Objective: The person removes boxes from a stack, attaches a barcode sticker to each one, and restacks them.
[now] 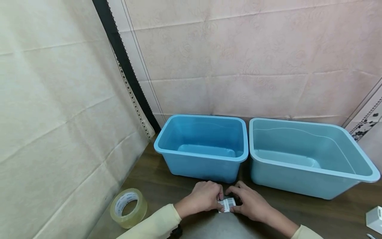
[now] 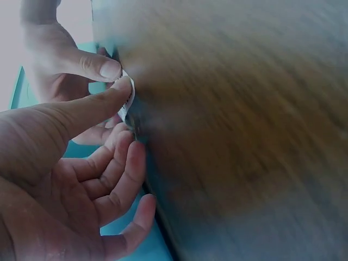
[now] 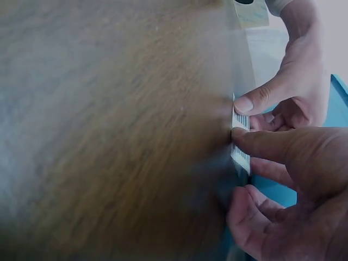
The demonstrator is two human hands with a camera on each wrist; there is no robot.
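A small white label with a printed barcode (image 1: 227, 204) lies low on the table, in front of the two tubs. My left hand (image 1: 206, 196) holds its left side, thumb on the near face and fingers bent beyond it. At the other side my right hand (image 1: 252, 203) grips it, the thumb at its near edge. In the left wrist view the label (image 2: 129, 100) looks slightly bent under the thumb. Both thumbs press along the barcode strip (image 3: 240, 122) in the right wrist view. The fingers partly hide its ends.
Behind the hands stand a blue tub (image 1: 203, 167) and, to its right, a paler blue tub (image 1: 298, 182). A roll of clear tape (image 1: 141, 212) lies left of my left arm. At the right edge sits a white box (image 1: 374, 219). Cloth curtains (image 1: 253, 66) enclose the table.
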